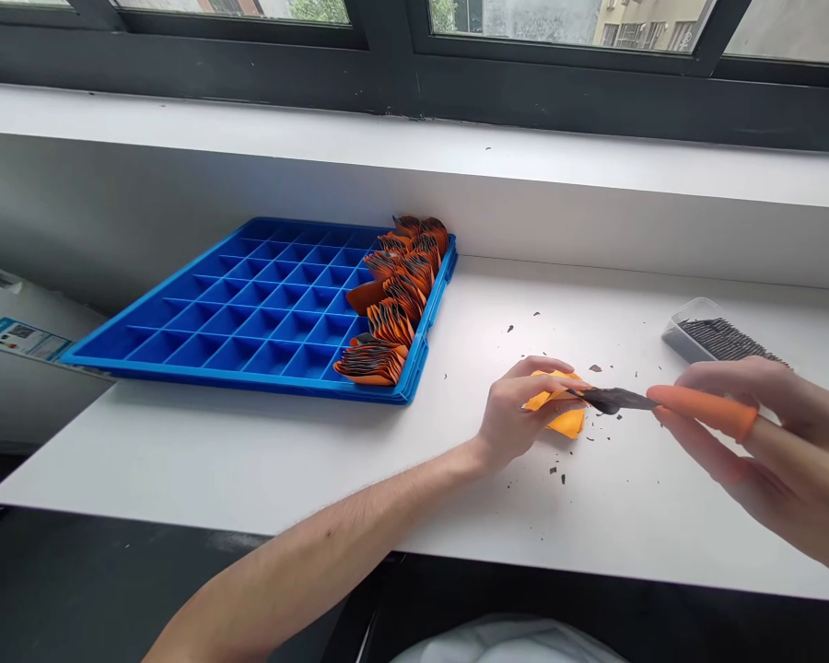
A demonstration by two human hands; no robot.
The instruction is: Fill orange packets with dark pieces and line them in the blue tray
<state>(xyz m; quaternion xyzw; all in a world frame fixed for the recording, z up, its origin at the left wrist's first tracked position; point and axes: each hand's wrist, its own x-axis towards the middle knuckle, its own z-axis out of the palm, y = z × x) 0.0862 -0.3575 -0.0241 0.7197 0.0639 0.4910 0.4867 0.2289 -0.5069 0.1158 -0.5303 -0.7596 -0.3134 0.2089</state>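
Note:
My left hand (525, 405) pinches a small orange sheet (567, 424) just above the white table. From its fingertips a dark, thin, flat piece (616, 400) reaches across to my right hand (766, 433). The thumb and a finger of my right hand are closed on the other end of that piece. An orange finger cot (706, 412) covers one right finger. Whether the dark piece is joined to the orange sheet is hidden by my left fingers.
A blue compartment tray (249, 371) stands at the left, with bundles of orange-and-black folded pieces (391, 322) along its right side. Behind my right hand is a clear plastic box (678, 339) of thin dark strips (725, 339). Dark flakes (554, 471) lie scattered on the table (484, 516).

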